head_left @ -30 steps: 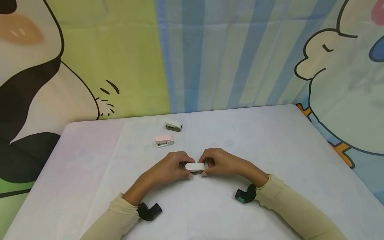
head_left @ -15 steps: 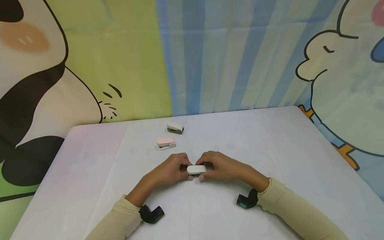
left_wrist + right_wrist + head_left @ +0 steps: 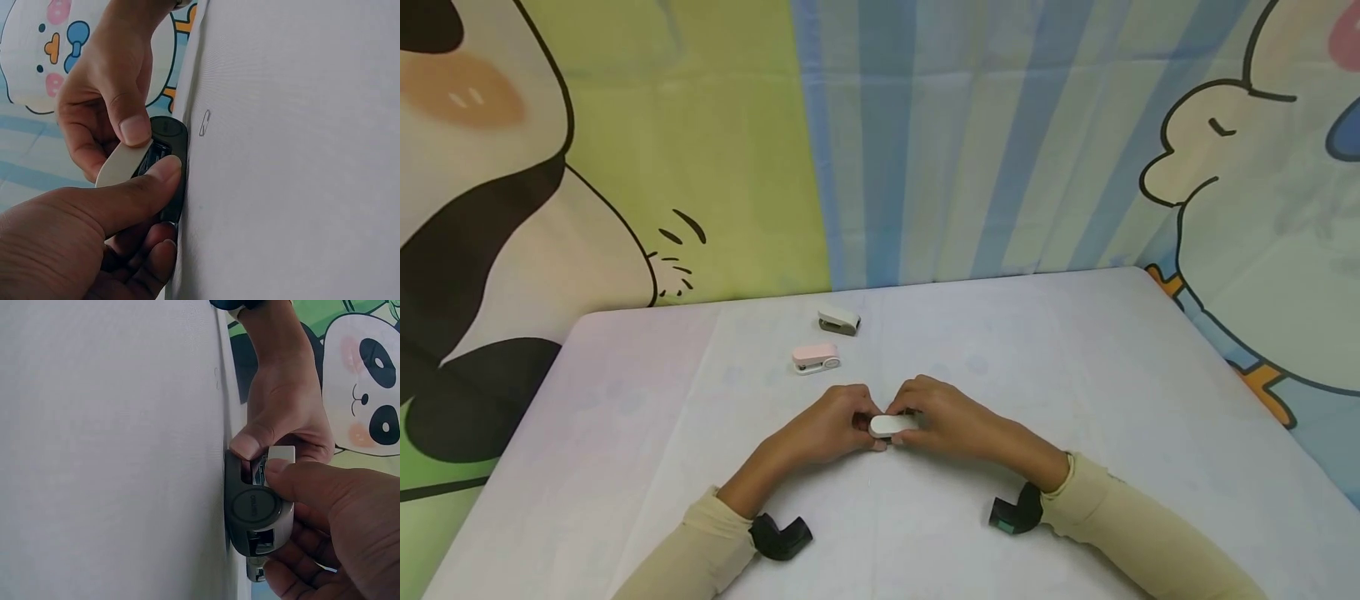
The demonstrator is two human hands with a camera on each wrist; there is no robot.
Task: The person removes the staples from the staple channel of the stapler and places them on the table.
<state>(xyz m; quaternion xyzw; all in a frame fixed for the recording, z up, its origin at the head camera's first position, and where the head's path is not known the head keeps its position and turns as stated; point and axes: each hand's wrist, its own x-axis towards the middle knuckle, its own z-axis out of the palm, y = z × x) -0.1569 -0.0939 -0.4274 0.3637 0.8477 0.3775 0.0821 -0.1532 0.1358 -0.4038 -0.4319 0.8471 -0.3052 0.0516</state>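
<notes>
A small stapler (image 3: 886, 427) with a white top and dark grey base stands on the table between both hands. My left hand (image 3: 827, 427) grips its left end, the thumb on the grey base (image 3: 179, 147) in the left wrist view. From the right, my right hand (image 3: 951, 421) pinches the white top (image 3: 120, 167) between thumb and fingers. The top is tilted away from the base, and the dark inner rail shows between them. In the right wrist view the round hinge disc (image 3: 255, 505) faces the camera. Fingers hide part of the stapler.
A pink and white stapler (image 3: 816, 358) lies behind the hands to the left. Farther back is a white and grey stapler (image 3: 838, 321). A paperclip-like shape (image 3: 205, 123) shows on the white tablecloth (image 3: 1037, 350). A printed curtain (image 3: 955, 142) hangs behind the table.
The right hand has slid slightly left along the stapler and covers more of its right end. The left hand keeps its grip. The head view has shifted a little.
</notes>
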